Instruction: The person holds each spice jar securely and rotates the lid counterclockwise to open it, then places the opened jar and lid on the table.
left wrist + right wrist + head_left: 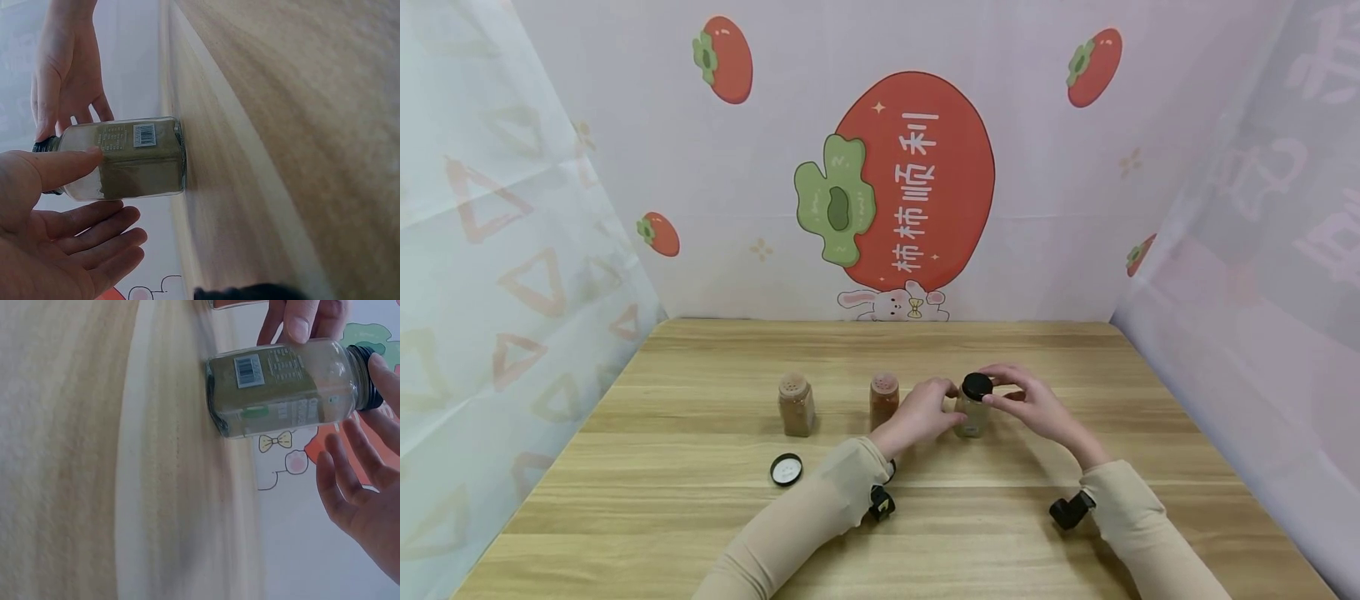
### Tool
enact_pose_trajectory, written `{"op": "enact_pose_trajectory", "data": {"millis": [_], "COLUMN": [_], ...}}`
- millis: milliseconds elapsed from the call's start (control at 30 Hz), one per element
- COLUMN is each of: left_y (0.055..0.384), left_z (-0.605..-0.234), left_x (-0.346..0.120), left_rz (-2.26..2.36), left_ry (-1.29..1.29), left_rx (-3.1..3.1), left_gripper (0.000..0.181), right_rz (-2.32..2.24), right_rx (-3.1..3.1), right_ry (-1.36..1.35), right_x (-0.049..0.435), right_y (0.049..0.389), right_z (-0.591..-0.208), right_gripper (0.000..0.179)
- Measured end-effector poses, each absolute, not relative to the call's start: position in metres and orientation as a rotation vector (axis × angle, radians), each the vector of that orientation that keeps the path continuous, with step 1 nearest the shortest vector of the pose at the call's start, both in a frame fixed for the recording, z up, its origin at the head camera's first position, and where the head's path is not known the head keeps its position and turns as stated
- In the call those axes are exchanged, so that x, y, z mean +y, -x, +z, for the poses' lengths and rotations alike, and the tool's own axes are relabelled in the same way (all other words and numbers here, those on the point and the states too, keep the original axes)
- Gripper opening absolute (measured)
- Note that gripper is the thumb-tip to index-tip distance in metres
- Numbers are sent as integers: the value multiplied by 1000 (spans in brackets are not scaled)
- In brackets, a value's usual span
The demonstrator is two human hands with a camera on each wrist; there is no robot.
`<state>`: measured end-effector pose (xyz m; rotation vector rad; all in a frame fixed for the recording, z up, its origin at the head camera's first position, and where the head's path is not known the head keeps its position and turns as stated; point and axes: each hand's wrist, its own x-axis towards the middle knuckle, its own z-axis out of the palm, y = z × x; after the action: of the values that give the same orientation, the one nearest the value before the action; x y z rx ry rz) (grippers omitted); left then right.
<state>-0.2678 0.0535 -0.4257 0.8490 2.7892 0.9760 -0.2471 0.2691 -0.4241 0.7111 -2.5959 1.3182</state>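
Observation:
A glass spice jar [972, 418] with a black screw lid [977, 386] stands upright on the table, partly filled with brownish-green powder. My left hand [925, 410] holds the jar's side; in the left wrist view its thumb [69, 167] lies across the glass and the fingers [109, 234] extend beside it. With thumb and forefinger, my right hand [1033, 406] pinches the lid. The right hand's other fingers [340, 478] hang loosely curled, away from the glass. The barcode label [249, 370] shows on the jar.
Left of the hands stand a lidless shaker jar of reddish spice [883, 402] and another of tan powder [796, 407]. An upturned black lid [786, 470] lies in front of them. Printed cloth walls [1037, 250] border the wooden table [970, 533] at back and sides.

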Motion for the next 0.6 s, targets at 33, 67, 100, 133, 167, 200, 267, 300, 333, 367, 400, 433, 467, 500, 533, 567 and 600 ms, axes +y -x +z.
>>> {"op": "enact_pose_trajectory", "data": {"millis": [33, 67, 100, 133, 167, 200, 267, 300, 333, 367, 400, 433, 467, 500, 533, 567, 600], "left_y": [268, 267, 267, 267, 267, 267, 266, 267, 267, 267, 268, 268, 269, 269, 269, 270, 270], "left_z": [-425, -425, -425, -425, -425, -425, -426, -426, -426, -427, -427, -427, -428, -428, -428, -429, -428], "left_x": [54, 54, 54, 54, 54, 54, 54, 54, 54, 54, 54, 54, 54, 54, 54, 54, 54], "left_rz": [980, 985, 988, 990, 991, 982, 982, 983, 981, 982, 984, 990, 988, 988, 985, 983, 978], "left_ry": [-848, -848, -848, -847, -848, -856, -859, -861, -861, -861, -861, -855, -854, -856, -856, -857, -857], "left_rx": [2786, 2782, 2780, 2779, 2779, 2788, 2791, 2793, 2794, 2795, 2794, 2787, 2788, 2789, 2790, 2793, 2796], "left_gripper": [39, 39, 39, 39, 39, 39, 39, 39, 39, 39, 39, 40, 40, 40, 40, 40, 40], "right_rz": [1317, 1319, 1318, 1316, 1318, 1317, 1315, 1310, 1308, 1309, 1310, 1316, 1321, 1328, 1334, 1341, 1345], "right_rx": [-2605, -2613, -2620, -2624, -2630, -2636, -2646, -2650, -2656, -2664, -2670, -2675, -2680, -2683, -2686, -2685, -2680], "right_ry": [-727, -741, -756, -772, -783, -795, -813, -822, -830, -835, -841, -847, -850, -853, -856, -861, -869], "right_x": [270, 270, 271, 271, 272, 272, 273, 273, 273, 274, 274, 274, 274, 275, 275, 275, 275], "right_y": [247, 248, 248, 248, 248, 248, 248, 248, 248, 248, 248, 248, 248, 248, 248, 248, 248], "right_z": [-424, -424, -423, -423, -422, -421, -421, -420, -421, -421, -421, -421, -421, -421, -421, -421, -420], "right_gripper": [37, 37, 37, 37, 37, 37, 37, 37, 38, 38, 38, 39, 39, 40, 40, 40, 40]}}
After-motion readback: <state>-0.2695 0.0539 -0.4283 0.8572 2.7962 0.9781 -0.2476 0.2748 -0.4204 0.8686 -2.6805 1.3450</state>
